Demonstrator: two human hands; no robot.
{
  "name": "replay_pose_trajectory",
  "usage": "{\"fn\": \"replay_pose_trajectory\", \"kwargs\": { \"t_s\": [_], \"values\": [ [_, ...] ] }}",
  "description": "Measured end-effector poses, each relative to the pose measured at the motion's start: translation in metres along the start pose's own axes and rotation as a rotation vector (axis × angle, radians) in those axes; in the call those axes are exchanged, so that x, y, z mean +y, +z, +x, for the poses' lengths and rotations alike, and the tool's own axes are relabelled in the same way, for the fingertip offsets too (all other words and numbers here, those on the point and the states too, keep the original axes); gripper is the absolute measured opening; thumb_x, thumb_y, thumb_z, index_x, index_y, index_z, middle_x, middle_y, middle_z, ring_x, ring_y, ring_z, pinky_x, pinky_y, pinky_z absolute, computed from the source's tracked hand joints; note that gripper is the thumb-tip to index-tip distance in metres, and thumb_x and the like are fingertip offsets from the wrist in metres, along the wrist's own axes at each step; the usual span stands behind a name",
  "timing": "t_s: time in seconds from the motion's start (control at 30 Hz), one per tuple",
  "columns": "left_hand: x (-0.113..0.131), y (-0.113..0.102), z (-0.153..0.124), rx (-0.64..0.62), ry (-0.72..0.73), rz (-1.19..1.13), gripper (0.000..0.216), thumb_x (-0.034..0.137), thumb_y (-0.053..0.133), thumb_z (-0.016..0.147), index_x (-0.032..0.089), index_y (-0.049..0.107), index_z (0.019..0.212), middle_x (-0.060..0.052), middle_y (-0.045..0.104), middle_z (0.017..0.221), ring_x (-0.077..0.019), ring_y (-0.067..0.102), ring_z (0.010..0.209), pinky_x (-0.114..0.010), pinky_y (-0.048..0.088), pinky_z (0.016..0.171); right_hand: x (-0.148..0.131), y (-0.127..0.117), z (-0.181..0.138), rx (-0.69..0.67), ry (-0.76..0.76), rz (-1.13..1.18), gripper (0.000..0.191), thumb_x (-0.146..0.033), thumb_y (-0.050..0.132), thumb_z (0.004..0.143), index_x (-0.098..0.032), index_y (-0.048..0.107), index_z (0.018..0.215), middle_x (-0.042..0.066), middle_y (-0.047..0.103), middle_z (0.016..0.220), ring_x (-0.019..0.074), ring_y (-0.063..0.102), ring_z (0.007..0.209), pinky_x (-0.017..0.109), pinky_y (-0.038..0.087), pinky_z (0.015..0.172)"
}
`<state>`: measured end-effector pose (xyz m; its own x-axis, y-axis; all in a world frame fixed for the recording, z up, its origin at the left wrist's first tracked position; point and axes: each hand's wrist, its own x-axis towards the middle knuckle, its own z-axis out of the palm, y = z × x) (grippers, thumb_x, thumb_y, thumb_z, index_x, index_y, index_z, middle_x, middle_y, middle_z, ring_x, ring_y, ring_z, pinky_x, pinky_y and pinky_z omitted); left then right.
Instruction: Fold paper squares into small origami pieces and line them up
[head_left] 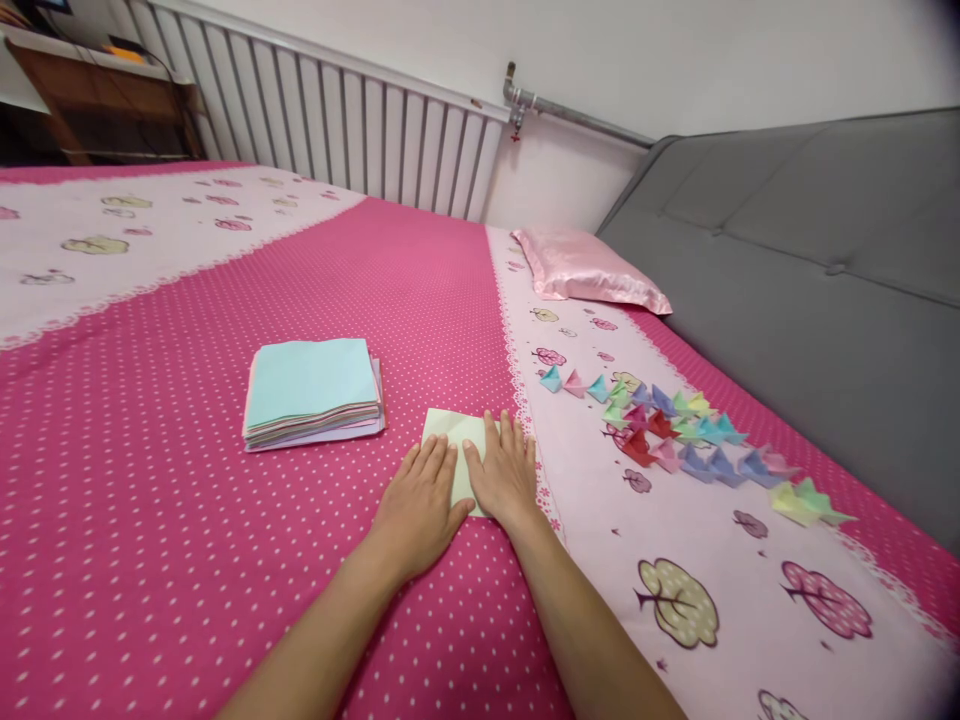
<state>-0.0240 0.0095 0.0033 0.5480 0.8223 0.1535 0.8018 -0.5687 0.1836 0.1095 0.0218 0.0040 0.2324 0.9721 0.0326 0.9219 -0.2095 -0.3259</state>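
A pale green sheet of paper [459,425] lies on the pink dotted bedspread [315,580]. My left hand [420,500] rests flat over its left side, fingers stretched out. Across its right side my right hand [506,470] lies flat as well, fingers extended and pointing away from me. Between the two hands a strip of the paper shows; its side edges are partly covered. To the left sits a stack of coloured paper [311,385] with a light blue sheet on top. Several small folded paper boats [660,425] in many colours stand in rows to the right.
A pink satin pillow [589,268] lies near the grey padded headboard [810,260]. Along the wall stands a white radiator [337,110] with a pipe [585,112] at its right. A wooden desk [97,90] is at the far left.
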Motion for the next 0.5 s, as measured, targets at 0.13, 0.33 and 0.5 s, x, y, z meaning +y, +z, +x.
{"fn": "replay_pose_trajectory", "kwargs": {
  "t_s": [0.13,0.33,0.5],
  "values": [
    [-0.0003,-0.0008,-0.0002,-0.01,-0.001,0.019,0.062,0.045,0.035,0.085,0.006,0.034,0.133,-0.017,0.029,0.141,-0.0274,0.023,0.131,-0.042,0.023,0.106,0.0001,0.0007,0.0007,0.004,-0.005,0.001,0.062,-0.05,0.021,0.088,-0.016,0.02,0.14,0.01,0.015,0.147,0.0259,0.008,0.135,0.046,0.005,0.106],
    [-0.0011,-0.0031,-0.0014,-0.005,0.008,0.012,0.061,0.044,0.036,0.085,0.006,0.035,0.133,-0.017,0.031,0.14,-0.0277,0.025,0.13,-0.043,0.025,0.106,-0.0012,0.0015,0.001,0.019,-0.009,0.02,0.063,-0.051,0.022,0.087,-0.016,0.021,0.139,0.011,0.017,0.147,0.0275,0.01,0.135,0.046,0.005,0.106],
    [-0.0027,-0.0046,-0.0015,-0.039,0.003,0.006,0.062,0.045,0.036,0.085,0.006,0.035,0.133,-0.016,0.029,0.14,-0.0276,0.024,0.131,-0.043,0.024,0.106,-0.0033,0.0019,0.0022,0.007,0.01,0.021,0.062,-0.05,0.023,0.087,-0.018,0.022,0.139,0.01,0.016,0.147,0.0259,0.009,0.135,0.045,0.004,0.106]
  ]
}}
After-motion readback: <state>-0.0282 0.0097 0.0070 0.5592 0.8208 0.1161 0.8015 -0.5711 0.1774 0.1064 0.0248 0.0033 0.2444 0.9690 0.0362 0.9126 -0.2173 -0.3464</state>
